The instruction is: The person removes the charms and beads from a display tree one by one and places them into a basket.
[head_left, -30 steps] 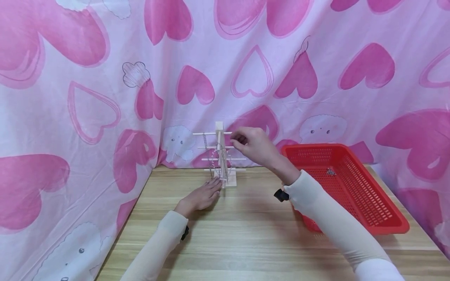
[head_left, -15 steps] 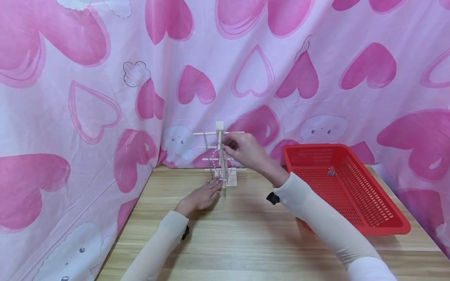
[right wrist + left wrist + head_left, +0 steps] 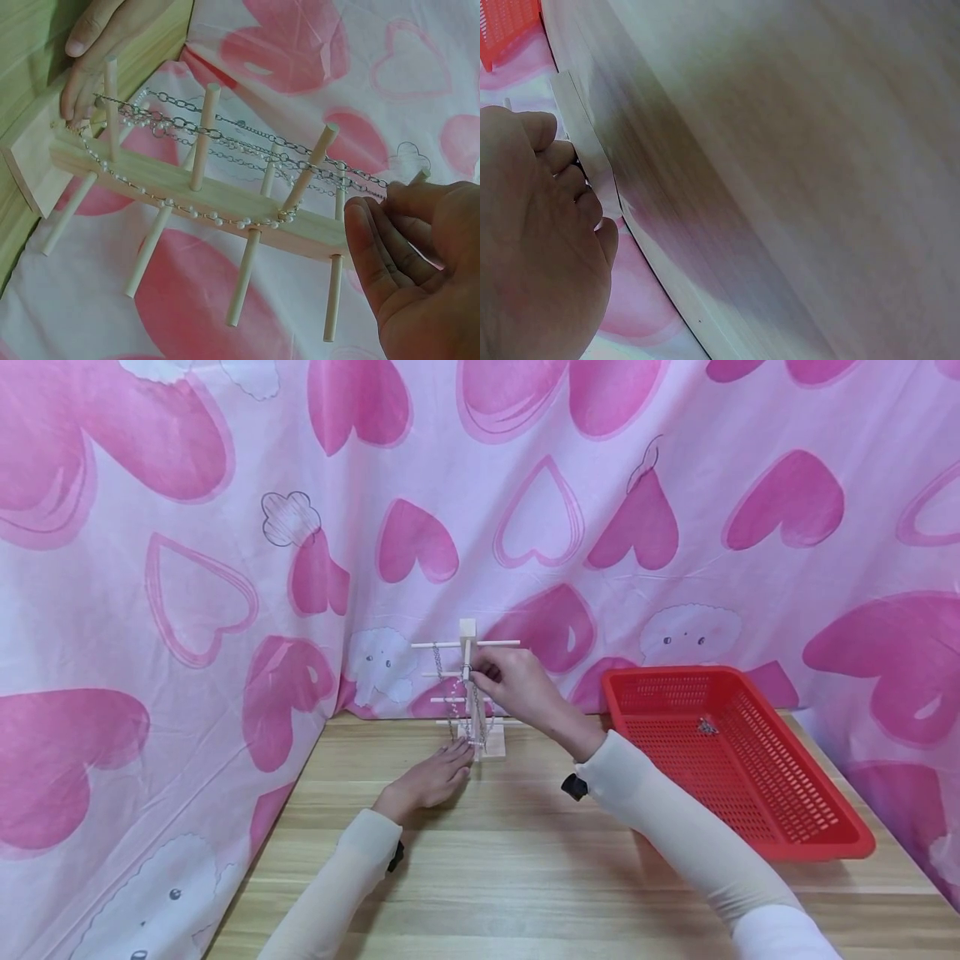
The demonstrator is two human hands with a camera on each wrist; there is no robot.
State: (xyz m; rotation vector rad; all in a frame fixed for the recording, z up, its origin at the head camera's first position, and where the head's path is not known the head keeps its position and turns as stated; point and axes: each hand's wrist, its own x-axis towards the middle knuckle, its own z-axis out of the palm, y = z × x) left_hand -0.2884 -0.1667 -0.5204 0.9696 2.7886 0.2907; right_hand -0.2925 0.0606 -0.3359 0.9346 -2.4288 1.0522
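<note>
The right hand [image 3: 517,687] pinches a silver metal link chain [image 3: 215,134] beside the upper end of a pale wooden pegged stand [image 3: 150,174]; the left hand [image 3: 429,779] lies, fingers extended, at its base. A sideways tug could snag the white beaded strand [image 3: 166,202]. Wood-grain tabletop [image 3: 525,877] gives room nearer the person; a red plastic basket [image 3: 825,849] bounds the right.

From well in front of the wooden necklace stand [image 3: 468,628], the head camera looks forward and down. The left wrist view skims the tabletop [image 3: 517,877] close before the stand, sharing the red plastic basket [image 3: 795,777] with the head view; the right wrist view, rolled sideways, closely faces the stand's pegs [image 3: 199,165], sharing stand and left hand [image 3: 431,779] with it.
</note>
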